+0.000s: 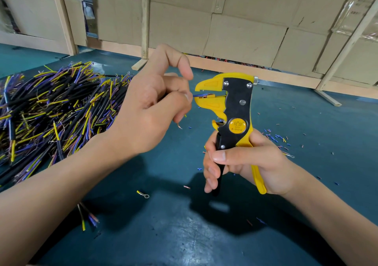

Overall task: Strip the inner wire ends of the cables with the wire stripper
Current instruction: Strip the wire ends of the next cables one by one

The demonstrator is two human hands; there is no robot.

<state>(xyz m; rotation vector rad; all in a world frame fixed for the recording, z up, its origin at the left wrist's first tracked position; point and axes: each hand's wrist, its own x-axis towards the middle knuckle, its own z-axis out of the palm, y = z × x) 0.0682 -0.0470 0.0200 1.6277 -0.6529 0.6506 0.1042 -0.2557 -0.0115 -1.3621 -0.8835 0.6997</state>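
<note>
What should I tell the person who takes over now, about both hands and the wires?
Left hand: pinches a blue wire whose end sits between the stripper's yellow jaws.
Right hand: grips the wire stripper by its handles, upright above the table.
Done: small insulation bits lie right of the tool.
Left: squeeze to strip this end, then go on with the cable pile at the left.

The wire stripper (235, 110) bears a round yellow badge (237, 125) reading "B-01212".
</note>
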